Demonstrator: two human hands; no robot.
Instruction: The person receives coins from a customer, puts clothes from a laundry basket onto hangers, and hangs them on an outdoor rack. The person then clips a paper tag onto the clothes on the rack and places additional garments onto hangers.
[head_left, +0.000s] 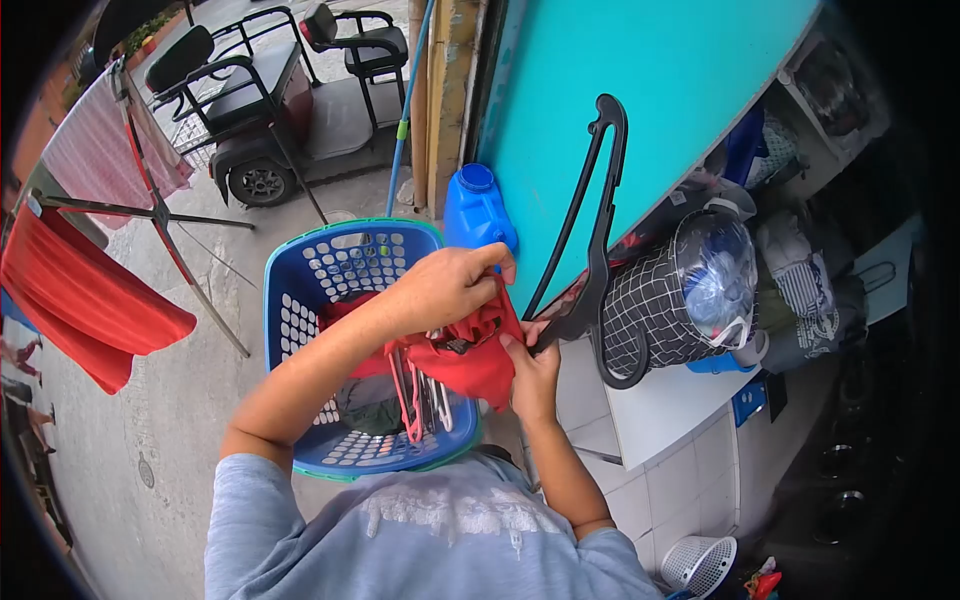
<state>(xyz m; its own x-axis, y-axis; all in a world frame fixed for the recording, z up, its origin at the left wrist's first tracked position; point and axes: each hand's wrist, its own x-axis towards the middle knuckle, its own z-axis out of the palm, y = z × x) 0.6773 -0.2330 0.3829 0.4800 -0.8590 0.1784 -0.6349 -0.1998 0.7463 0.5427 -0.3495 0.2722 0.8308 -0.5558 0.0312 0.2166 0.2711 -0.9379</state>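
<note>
My left hand (455, 288) is closed, pinching the upper part of a red garment (470, 365) over the laundry basket. In my right hand (532, 375) is the bar of a large black clothes hanger (598, 262), gripped close to the garment's edge. The hanger is tilted, its hook end pointing down to the right. Below my hands stands the blue plastic basket (455, 440) with a green rim, holding red and dark clothes (372, 405). Pink and white hangers (412, 400) also rest in it. The garment covers part of the basket's contents.
At left, a folding drying rack (160, 213) carries a red cloth (95, 290) and a pinkish towel (110, 150). Behind the basket is a blue jug (478, 210). A black checked hamper (650, 300) stands right, beside a turquoise panel (640, 80). A vehicle (265, 150) is parked outside.
</note>
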